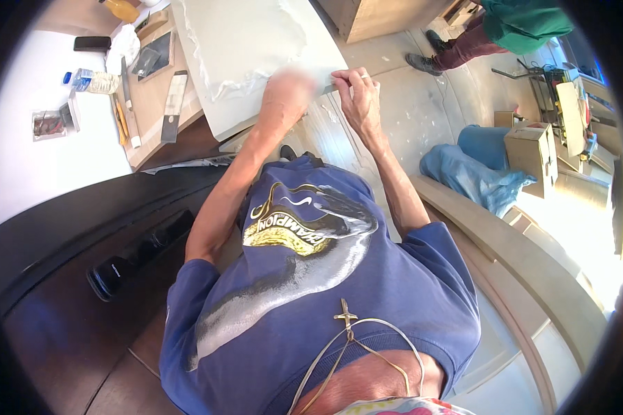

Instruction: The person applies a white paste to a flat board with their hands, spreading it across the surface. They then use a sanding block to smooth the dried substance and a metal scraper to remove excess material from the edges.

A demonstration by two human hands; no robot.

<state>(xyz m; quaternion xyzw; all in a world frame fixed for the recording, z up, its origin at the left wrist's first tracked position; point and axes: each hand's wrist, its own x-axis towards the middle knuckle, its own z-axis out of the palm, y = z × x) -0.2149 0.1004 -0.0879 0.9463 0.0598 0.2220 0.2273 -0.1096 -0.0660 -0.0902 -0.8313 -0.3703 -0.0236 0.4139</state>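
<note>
A pale white panel [253,41] lies in front of me, with ragged, wrinkled white film or residue along its left side and near edge. My left hand [287,93] is over the panel's near edge. Its fingers are blurred, so what they hold, if anything, does not show. At the near right corner, my right hand [358,95] has its thumb and forefinger pinched on the panel's edge, with the other fingers curled.
Left of the panel, a wooden board [152,104] carries a wide scraper blade [174,104] and other tools. Beside it are a water bottle [93,81] and a dark phone [92,44]. Another person [491,34] stands far right, near a cardboard box [531,155] and blue sheeting [471,173].
</note>
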